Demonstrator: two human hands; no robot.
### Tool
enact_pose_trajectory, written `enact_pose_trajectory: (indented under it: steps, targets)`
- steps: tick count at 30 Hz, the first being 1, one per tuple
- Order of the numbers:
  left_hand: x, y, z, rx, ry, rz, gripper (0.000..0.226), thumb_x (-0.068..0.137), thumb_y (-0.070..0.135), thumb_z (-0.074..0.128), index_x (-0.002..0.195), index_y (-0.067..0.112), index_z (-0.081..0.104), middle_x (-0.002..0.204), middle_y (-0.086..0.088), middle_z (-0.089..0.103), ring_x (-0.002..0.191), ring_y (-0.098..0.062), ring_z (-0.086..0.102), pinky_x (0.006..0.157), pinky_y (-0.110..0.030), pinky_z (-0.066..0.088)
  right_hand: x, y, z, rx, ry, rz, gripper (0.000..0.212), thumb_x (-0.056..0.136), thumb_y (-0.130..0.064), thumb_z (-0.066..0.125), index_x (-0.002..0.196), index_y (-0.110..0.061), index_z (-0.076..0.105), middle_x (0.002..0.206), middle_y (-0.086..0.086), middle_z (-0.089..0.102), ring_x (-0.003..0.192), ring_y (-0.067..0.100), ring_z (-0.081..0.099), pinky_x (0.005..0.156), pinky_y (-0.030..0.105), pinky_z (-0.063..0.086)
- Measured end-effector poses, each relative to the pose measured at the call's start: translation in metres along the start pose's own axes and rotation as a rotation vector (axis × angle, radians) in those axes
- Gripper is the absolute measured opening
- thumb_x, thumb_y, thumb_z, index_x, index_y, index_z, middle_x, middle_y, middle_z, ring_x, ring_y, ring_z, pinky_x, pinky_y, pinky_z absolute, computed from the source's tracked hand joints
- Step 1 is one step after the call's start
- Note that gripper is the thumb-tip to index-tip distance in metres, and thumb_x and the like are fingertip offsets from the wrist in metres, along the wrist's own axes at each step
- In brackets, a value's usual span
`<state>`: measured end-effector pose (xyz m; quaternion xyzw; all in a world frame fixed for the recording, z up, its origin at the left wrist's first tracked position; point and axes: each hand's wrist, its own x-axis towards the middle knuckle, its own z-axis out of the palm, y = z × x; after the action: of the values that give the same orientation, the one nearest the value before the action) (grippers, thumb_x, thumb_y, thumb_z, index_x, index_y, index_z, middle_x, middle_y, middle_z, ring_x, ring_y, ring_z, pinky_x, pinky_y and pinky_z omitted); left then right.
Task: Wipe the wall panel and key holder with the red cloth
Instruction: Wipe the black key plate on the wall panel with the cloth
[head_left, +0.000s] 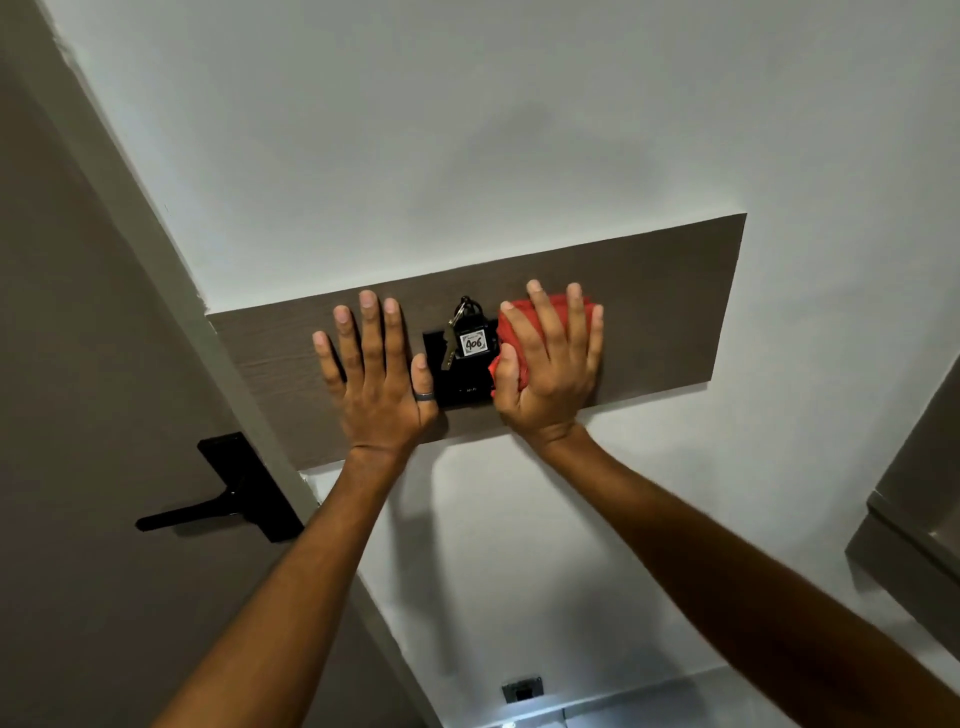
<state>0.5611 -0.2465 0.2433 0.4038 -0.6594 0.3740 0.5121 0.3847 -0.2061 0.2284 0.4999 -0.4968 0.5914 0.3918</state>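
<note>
A long brown wood-grain wall panel (660, 291) is fixed to the white wall. At its middle sits a black key holder (460, 384) with a key and a tag marked 406 (474, 343) hanging in it. My right hand (553, 364) presses the bunched red cloth (511, 322) flat against the panel just right of the key holder, fingers spread over it. My left hand (376, 374) lies flat on the panel left of the holder, fingers apart, a ring on the thumb, holding nothing.
A brown door with a black lever handle (228, 499) stands at the left, past a pale door frame. A grey cabinet edge (914, 530) juts in at the right. A small wall socket (522, 688) sits low on the wall.
</note>
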Motion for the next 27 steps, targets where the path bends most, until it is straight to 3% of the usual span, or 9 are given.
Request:
enact_pose_trajectory:
  steps: [5,7,11,16,18,20,22,24,27]
  targets:
    - [-0.001,0.001,-0.002,0.018,0.006,0.001,0.063,0.104,0.034,0.032,0.160,0.009,0.020,0.163,-0.016,0.031,0.159,-0.025,-0.003,0.128,-0.052,0.003,0.023,0.063,-0.019,-0.003,-0.093,-0.611,0.050,0.095,-0.038,0.058,0.142,-0.023,0.066,0.151,0.006,0.062,0.148,0.035,0.050,0.125,0.060,0.032]
    - [0.001,0.001,-0.002,0.029,0.000,0.005,0.062,0.104,0.035,0.031,0.160,0.010,0.021,0.164,-0.014,0.029,0.159,-0.026,-0.002,0.128,-0.052,0.003,0.021,0.056,-0.015,-0.001,-0.090,-0.522,0.049,0.094,-0.036,0.059,0.141,-0.024,0.066,0.152,0.005,0.061,0.149,0.035,0.047,0.126,0.061,0.032]
    - [-0.004,-0.001,-0.003,0.023,-0.021,0.020,0.062,0.104,0.034,0.032,0.160,0.011,0.022,0.167,-0.011,0.022,0.159,-0.027,0.002,0.128,-0.053,0.006,-0.015,0.004,-0.007,0.039,-0.062,0.010,0.042,0.104,-0.034,0.051,0.143,-0.023,0.062,0.155,0.006,0.057,0.155,0.032,0.039,0.129,0.058,0.026]
    - [-0.002,0.008,-0.012,-0.029,-0.085,-0.040,0.058,0.105,0.029,0.033,0.159,0.009,0.024,0.168,-0.011,0.015,0.158,-0.025,-0.002,0.129,-0.049,0.003,-0.029,0.066,-0.040,-0.086,-0.197,-0.479,0.056,0.090,-0.018,0.069,0.146,-0.020,0.061,0.155,0.005,0.057,0.145,0.030,0.054,0.117,0.055,0.047]
    - [-0.005,0.022,-0.021,-0.117,-0.144,-0.142,0.056,0.107,0.028,0.030,0.160,0.011,0.024,0.168,-0.016,0.019,0.159,-0.026,0.000,0.130,-0.049,0.004,-0.039,0.093,-0.068,-0.107,-0.348,-0.487,0.061,0.090,-0.014,0.073,0.149,-0.018,0.058,0.157,0.005,0.055,0.145,0.027,0.055,0.113,0.048,0.052]
    - [-0.024,0.046,-0.033,-0.224,-0.168,-0.194,0.055,0.109,0.030,0.028,0.160,0.010,0.026,0.169,-0.014,0.018,0.159,-0.030,0.007,0.129,-0.050,0.008,-0.056,0.106,-0.095,-0.003,-0.448,-0.205,0.063,0.094,-0.011,0.069,0.154,-0.016,0.049,0.163,0.005,0.048,0.150,0.023,0.048,0.116,0.041,0.049]
    - [-0.055,0.086,-0.045,-0.313,-0.211,-0.116,0.056,0.108,0.031,0.030,0.160,0.010,0.027,0.169,-0.011,0.017,0.158,-0.034,0.013,0.129,-0.051,0.011,-0.067,0.111,-0.126,0.258,-0.438,0.311,0.061,0.098,-0.011,0.065,0.156,-0.017,0.044,0.165,-0.008,0.043,0.150,0.008,0.045,0.119,0.025,0.043]
    - [-0.084,0.131,-0.050,-0.400,-0.329,0.023,0.057,0.106,0.032,0.034,0.159,0.012,0.027,0.170,-0.009,0.015,0.157,-0.034,0.015,0.128,-0.051,0.012,-0.068,0.110,-0.152,0.540,-0.379,0.855,0.053,0.099,-0.014,0.068,0.148,-0.022,0.048,0.148,-0.031,0.054,0.130,-0.005,0.058,0.102,0.011,0.050]
    - [-0.108,0.203,-0.044,-0.508,-0.511,0.136,0.056,0.105,0.031,0.038,0.157,0.009,0.033,0.168,-0.012,0.021,0.157,-0.033,0.016,0.128,-0.053,0.017,-0.069,0.132,-0.185,0.873,-0.253,1.539,0.021,0.102,-0.021,0.068,0.123,-0.021,0.062,0.115,-0.011,0.073,0.106,0.019,0.071,0.084,0.027,0.063]
